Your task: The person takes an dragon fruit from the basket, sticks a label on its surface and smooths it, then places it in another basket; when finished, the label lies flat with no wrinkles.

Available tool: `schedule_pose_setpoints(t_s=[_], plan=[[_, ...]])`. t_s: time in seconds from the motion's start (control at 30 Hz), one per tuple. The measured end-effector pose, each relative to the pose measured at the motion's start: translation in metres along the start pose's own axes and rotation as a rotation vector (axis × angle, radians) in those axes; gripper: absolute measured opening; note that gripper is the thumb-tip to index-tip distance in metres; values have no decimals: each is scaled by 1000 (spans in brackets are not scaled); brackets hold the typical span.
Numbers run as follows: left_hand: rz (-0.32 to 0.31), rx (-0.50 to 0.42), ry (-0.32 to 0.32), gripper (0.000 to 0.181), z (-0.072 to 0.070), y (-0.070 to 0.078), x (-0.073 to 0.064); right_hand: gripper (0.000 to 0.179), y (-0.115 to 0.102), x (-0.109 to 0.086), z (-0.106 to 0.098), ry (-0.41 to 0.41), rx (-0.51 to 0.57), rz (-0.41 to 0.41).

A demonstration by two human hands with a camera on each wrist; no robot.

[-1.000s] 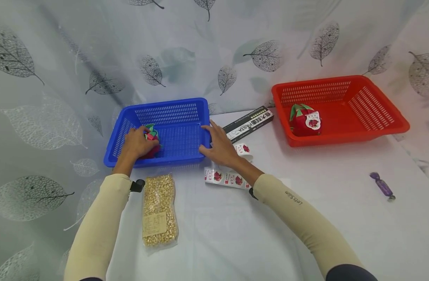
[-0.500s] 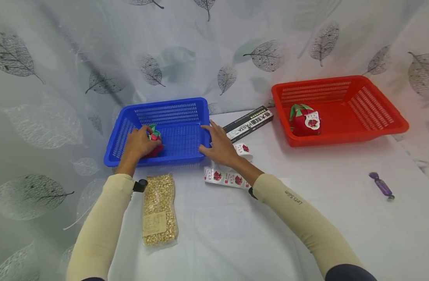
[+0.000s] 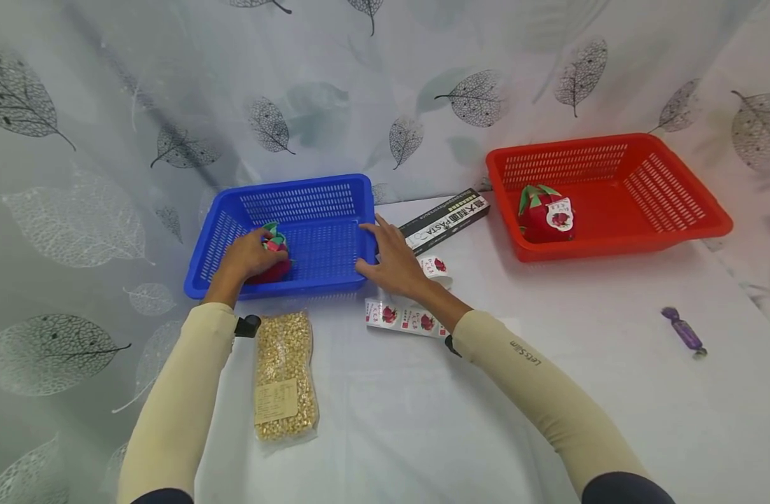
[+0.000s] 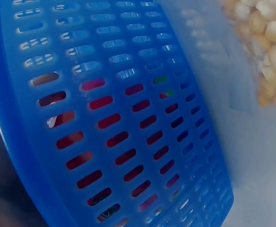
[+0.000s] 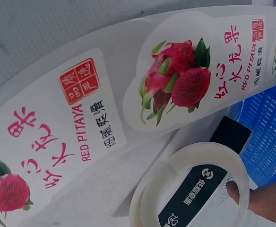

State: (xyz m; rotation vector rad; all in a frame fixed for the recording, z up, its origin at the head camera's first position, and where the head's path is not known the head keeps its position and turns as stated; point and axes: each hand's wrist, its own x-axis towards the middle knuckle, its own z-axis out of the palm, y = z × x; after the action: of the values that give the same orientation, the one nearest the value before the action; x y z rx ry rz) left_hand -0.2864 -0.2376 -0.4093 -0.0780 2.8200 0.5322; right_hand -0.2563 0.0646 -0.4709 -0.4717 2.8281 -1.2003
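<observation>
A dragon fruit point(image 3: 273, 270), red with green leaf tips, sits in the left part of the blue basket point(image 3: 322, 285). My left hand point(image 3: 246, 257) reaches in and grips it from above, covering part of it. In the left wrist view, red and green show through the slots of the basket wall point(image 4: 142, 135). At the basket's right end, my right hand point(image 3: 394, 260) holds the rim with thumb and forefinger spread apart. Below that hand lie a roll of dragon fruit stickers point(image 3: 437, 271) and its unwound strip point(image 3: 404, 318), seen close up in the right wrist view.
A red basket point(image 3: 637, 238) at the back right holds another dragon fruit point(image 3: 547, 220) bearing a sticker. Between the baskets lies a pasta box point(image 3: 448, 220). A bag of corn kernels point(image 3: 285, 378) is in front of the blue basket, and a purple-wrapped candy point(image 3: 684, 330) lies far right.
My left hand and the dragon fruit have shifted slightly within the blue basket. The right hand has kept its place on the rim.
</observation>
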Motion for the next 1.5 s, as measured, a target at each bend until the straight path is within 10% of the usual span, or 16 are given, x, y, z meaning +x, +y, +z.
schedule_pose_setpoints(t_s=[0.37,0.6,1.17,1.5], plan=[[-3,-15,74,71,-3,0,-11,77,-2,-5,-1,-8,9,-4],[70,-14,172,69,-25,39,-30,75,-1,-8,-6,-11,25,0],[144,-56,186,63,-35,121,-108,60,11,-18,-33,83,37,-79],[243,-43,126,60,-2,140,-165,59,23,-21,-66,241,97,-82]])
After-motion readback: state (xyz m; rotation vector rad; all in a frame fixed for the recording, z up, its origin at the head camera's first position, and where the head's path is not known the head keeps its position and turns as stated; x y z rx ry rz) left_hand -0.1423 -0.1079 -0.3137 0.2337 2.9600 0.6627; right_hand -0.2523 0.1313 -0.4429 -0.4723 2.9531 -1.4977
